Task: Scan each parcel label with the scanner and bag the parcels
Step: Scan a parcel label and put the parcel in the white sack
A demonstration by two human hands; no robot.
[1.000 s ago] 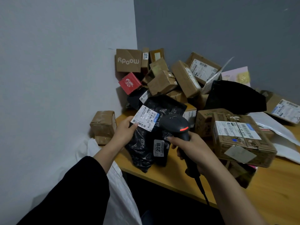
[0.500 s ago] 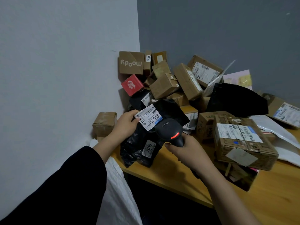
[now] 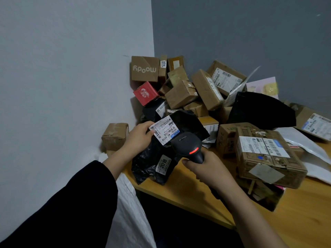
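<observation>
L hand pinches the crumpled black plastic mailer parcel near its top, thumb at the edge of the white shipping label. The parcel's lower end is at the near corner of the wooden tabletop. R hand is wrapped round the black pistol-grip scanner, red light lit, nose just beside the label. Parcel prob light, soft, floppy, slick film. Best gripped beside the label, pulling it flat.

White wall left, grey wall behind, wood table, dim light
</observation>
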